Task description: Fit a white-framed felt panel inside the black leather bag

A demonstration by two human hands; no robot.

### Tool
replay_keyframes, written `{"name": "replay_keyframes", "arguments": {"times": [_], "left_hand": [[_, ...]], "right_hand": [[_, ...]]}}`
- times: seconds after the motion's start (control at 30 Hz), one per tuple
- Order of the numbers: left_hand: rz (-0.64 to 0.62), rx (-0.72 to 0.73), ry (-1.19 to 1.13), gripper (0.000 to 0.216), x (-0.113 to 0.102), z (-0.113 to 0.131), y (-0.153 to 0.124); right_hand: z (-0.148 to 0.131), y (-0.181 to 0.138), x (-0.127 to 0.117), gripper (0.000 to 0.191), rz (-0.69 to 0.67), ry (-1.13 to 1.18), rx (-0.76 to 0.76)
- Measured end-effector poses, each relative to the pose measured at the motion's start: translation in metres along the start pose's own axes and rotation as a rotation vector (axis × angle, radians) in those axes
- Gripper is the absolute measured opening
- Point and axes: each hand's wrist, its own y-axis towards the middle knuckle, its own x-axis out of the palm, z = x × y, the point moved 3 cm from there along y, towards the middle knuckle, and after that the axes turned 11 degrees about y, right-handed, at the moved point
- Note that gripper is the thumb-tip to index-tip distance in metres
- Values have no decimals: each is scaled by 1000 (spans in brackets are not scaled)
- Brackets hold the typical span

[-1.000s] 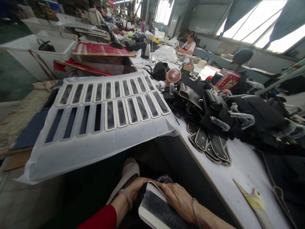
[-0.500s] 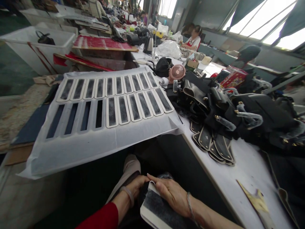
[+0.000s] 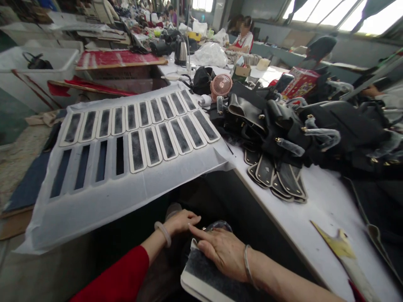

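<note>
My right hand (image 3: 225, 253), with a metal bracelet at the wrist, rests over a black panel with a cream edge (image 3: 204, 274). The thumb bends onto the panel, and the index finger points out past its end. A second cream edge shows beneath the panel. My left hand (image 3: 182, 221), wearing a pale bangle, is just ahead of the panel's end. Its fingers are stretched forward near the right fingertip, with nothing seen in them. A dark, shiny round thing (image 3: 220, 226) lies beyond the right hand, partly hidden.
Cream-bordered black strips (image 3: 157, 144) lie in two rows on a white sheet (image 3: 126, 201). Black bags (image 3: 283, 121) and several dark flaps (image 3: 280, 178) cover the right table, near a yellow-stained tool (image 3: 335, 243). A pink fan (image 3: 221, 85) and kettle (image 3: 181, 50) stand behind. A person (image 3: 244, 40) sits farther back.
My left hand has moved forward and away from the panel's end. My right hand stays on the panel. The whole view has shifted, with the table things now farther left.
</note>
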Motion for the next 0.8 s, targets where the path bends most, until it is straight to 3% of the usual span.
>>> {"name": "replay_keyframes", "arguments": {"times": [0.1,0.2,0.33,0.6,0.8], "left_hand": [[5,18,90,55,-36,22,-12],[-139,104,114,52,-53,53,-27],[-323,201,154,25,-50,82,-39],[-411,259,262,16,-50,99,-40],[-417,332,391,18,-47,107,-37]], "right_hand": [[7,-12,-3,55,8,32,16],[18,-29,-5,53,18,65,68],[33,-57,-8,53,-15,146,140],[74,-123,-10,51,88,279,259],[69,-123,-15,51,41,276,281]]}}
